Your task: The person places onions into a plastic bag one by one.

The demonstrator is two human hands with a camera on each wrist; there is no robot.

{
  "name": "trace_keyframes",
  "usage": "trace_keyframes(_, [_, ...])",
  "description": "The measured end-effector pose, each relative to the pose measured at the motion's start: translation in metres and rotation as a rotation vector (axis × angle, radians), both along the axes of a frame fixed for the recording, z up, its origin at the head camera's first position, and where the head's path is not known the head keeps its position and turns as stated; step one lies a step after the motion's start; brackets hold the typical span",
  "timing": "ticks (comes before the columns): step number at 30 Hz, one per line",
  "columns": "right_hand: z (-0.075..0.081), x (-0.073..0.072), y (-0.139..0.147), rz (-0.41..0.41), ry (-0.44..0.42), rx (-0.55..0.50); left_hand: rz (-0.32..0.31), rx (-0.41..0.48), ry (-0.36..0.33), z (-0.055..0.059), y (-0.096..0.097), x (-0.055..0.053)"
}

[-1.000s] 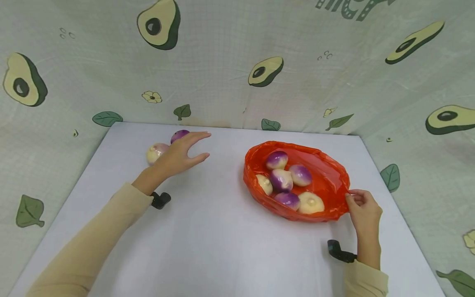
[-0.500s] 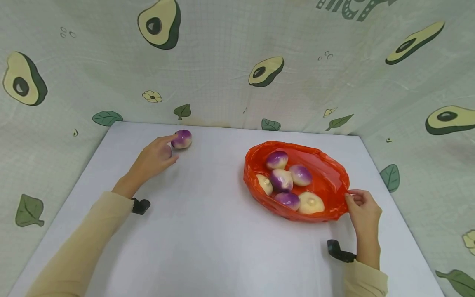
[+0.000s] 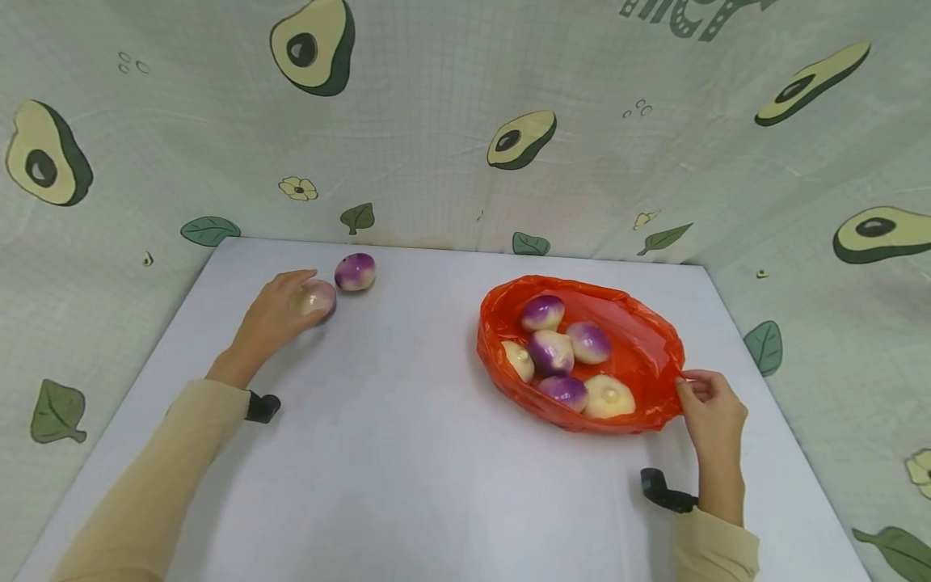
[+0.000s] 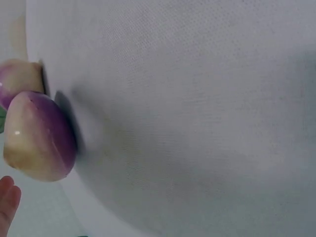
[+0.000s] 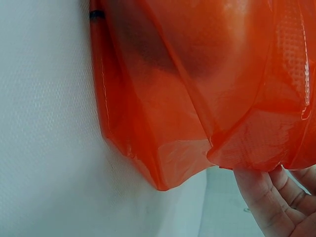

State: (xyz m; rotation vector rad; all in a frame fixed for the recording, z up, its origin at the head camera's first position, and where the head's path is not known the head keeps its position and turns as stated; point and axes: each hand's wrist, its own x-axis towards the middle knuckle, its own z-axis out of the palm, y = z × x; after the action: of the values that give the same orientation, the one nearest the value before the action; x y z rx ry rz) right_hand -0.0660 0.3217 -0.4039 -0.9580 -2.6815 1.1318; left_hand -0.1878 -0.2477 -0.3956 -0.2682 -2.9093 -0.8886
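Observation:
My left hand [image 3: 265,323] is at the far left of the table, thumb and fingers spread around a pale purple-and-white turnip [image 3: 318,297]. In the left wrist view, fingertips [image 4: 10,197] show a little apart from that turnip [image 4: 42,140]. A second turnip [image 3: 355,272], more purple on top, sits just behind it. Over on the right, my right hand [image 3: 716,412] pinches the rim of a red plastic bag [image 3: 643,343], which stands wide with its top rolled out. Several turnips [image 3: 551,353] lie inside the bag. From the right wrist, the bag's side [image 5: 148,123] hides them.
A white table [image 3: 407,453] spreads between the hands and the bag. Behind it hangs a pale cloth [image 3: 422,162] printed with avocados and leaves, meeting the table's back edge. Each wrist carries a small black camera mount [image 3: 263,407].
My left hand has drawn back leftward and toward me, off the rear turnip and around the nearer one, uncovering both. My right hand keeps its pinch on the bag's rim.

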Motion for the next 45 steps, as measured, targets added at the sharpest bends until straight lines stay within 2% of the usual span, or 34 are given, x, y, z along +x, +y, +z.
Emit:
trace_keyframes(13, [0.001,0.000,-0.001,0.000,0.013,-0.009,0.072,0.004,-0.057,-0.018,-0.017,-0.003])
trace_keyframes(19, [0.000,0.001,-0.001,0.003,0.008,0.002,0.102,0.042,-0.102,-0.024,-0.018,-0.007])
trace_keyframes(25, [-0.001,0.001,-0.002,0.007,0.009,0.007,0.158,0.069,-0.139,-0.029,-0.016,-0.012])
trace_keyframes(29, [-0.004,0.000,0.000,0.002,0.029,0.015,0.187,0.088,-0.141,-0.030,-0.011,-0.015])
trace_keyframes(37, [-0.009,0.000,0.003,0.002,0.075,0.015,0.210,0.082,-0.159,-0.023,-0.004,-0.017])
trace_keyframes(45, [-0.004,0.002,-0.001,0.002,0.049,0.017,0.203,0.066,-0.176,-0.019,0.001,-0.015])
